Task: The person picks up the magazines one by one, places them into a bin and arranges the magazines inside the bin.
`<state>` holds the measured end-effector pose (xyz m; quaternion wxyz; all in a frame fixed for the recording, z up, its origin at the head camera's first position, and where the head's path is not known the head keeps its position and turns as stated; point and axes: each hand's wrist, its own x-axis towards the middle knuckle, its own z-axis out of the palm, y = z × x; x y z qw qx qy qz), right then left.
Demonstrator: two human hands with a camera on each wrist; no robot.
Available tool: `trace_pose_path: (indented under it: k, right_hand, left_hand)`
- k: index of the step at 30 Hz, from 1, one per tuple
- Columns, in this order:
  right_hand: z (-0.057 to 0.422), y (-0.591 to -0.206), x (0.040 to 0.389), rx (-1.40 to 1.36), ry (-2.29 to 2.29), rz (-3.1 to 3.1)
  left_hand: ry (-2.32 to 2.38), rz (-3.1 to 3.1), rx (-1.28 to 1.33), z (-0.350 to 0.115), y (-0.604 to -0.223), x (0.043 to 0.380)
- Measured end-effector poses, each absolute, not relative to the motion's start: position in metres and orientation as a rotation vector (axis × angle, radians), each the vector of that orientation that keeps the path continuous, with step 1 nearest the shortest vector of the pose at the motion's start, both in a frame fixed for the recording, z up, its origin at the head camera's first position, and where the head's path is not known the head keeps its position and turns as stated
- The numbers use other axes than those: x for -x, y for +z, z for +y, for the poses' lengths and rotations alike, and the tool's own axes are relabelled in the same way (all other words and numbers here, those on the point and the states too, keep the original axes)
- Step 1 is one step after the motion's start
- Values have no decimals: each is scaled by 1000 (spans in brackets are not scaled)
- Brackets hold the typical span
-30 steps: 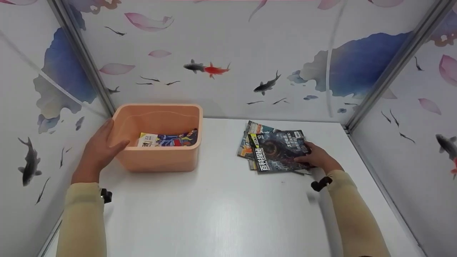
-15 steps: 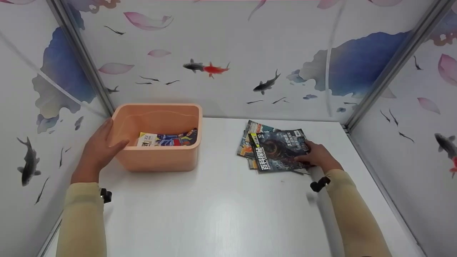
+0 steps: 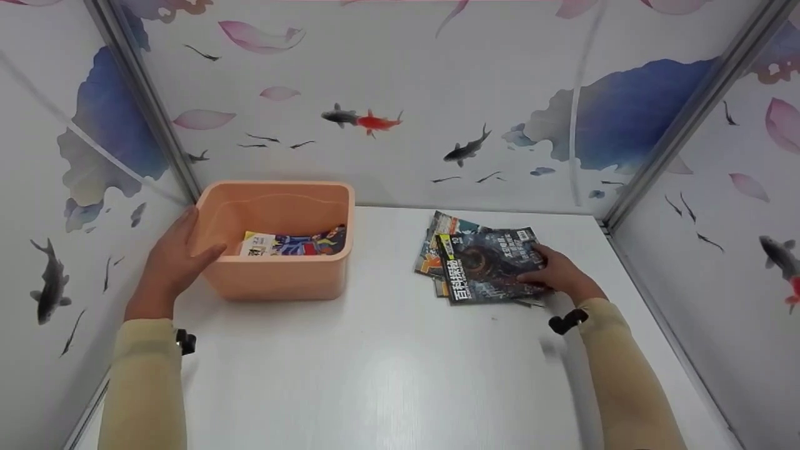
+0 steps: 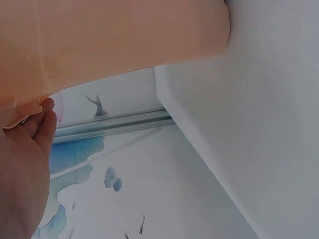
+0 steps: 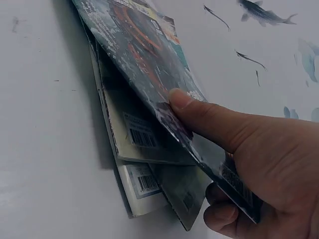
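My left hand (image 3: 169, 269) grips the left rim of a peach plastic bin (image 3: 281, 281). In the left wrist view, its fingertips (image 4: 47, 117) curl under that rim. Inside the bin lies a colourful magazine (image 3: 306, 245). On the right, my right hand (image 3: 559, 275) pinches the right edge of a dark-covered magazine (image 3: 481, 262), thumb on top and fingers beneath. That magazine tops a fanned pile. The right wrist view shows its held edge raised above the lower magazines (image 5: 124, 124), whose barcodes are visible. Their covers are mostly hidden in the head view.
A white table (image 3: 387, 375) carries the bin and the pile, with a gap between them. Printed panels close in the back (image 3: 400, 62), left (image 3: 37, 187) and right sides. The bin stands near the left back corner.
My right hand and wrist have shifted very slightly to the right, still holding the dark magazine's edge. The left hand and the bin stay where they were.
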<state>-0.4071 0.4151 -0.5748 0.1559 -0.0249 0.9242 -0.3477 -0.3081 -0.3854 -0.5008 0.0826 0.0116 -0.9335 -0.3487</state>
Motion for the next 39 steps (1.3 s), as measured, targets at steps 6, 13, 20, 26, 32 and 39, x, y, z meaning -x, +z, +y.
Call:
trace_pose_path:
  k: [6,13,20,26,32,39]
  right_hand:
    - [419,-574,397,60,-1207,2540]
    - [422,-579,396,15,-1348,2450]
    - [423,-584,398,9,-1444,2363]
    - [423,-588,396,27,-1473,2360]
    - [420,-594,393,14,-1573,2312]
    - [415,-601,393,-84,-1741,2211]
  left_hand:
    - [-1046,-2787,-26,-386,-501,309]
    - [-1037,-2789,-4,-387,-500,308]
    - [-999,-2783,44,-389,-500,310]
    - [-1015,-2778,33,-390,-501,310]
    - [-1024,-2786,17,-389,-500,310]
    - [-1038,-2792,-3,-388,-498,310]
